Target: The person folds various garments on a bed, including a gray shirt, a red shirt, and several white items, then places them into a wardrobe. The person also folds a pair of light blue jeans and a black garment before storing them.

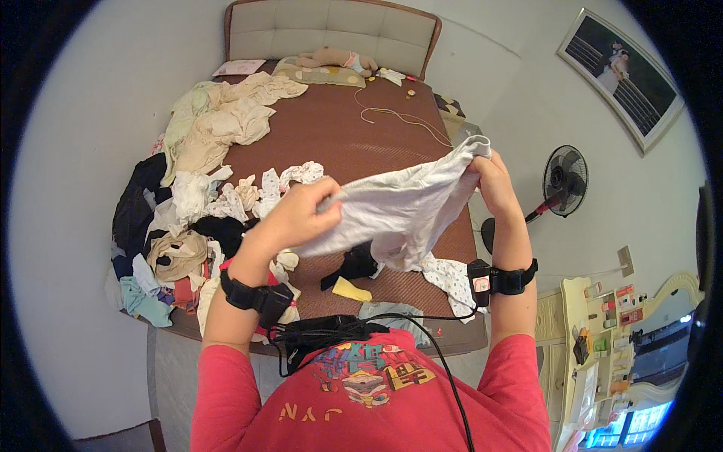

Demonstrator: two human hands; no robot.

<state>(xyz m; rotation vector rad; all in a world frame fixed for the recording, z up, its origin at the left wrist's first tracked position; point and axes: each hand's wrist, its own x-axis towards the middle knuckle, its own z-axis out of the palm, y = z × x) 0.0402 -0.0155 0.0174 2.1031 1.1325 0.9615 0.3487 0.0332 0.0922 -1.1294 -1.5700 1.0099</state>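
A light grey-white cloth garment (395, 203) is stretched out in the air above the bed, one end in each hand. My left hand (310, 212) grips its left end, with the thumb folded over the fabric. The right end is pinched in my right hand (490, 175), held higher and farther forward. The middle of the garment sags between them. Below it on the brown bed mat (316, 130) lie a black garment (353, 265), a yellow sock-like piece (352, 289) and a white dotted garment (449, 279).
Piled clothes (181, 248) cover the bed's left side, with a cream blanket (226, 130) behind. A pale cord (404, 116) lies near the right edge. Beyond that edge stand an electric fan (565, 181) and a cream dressing table (556, 322). Black cables (418, 325) cross my chest.
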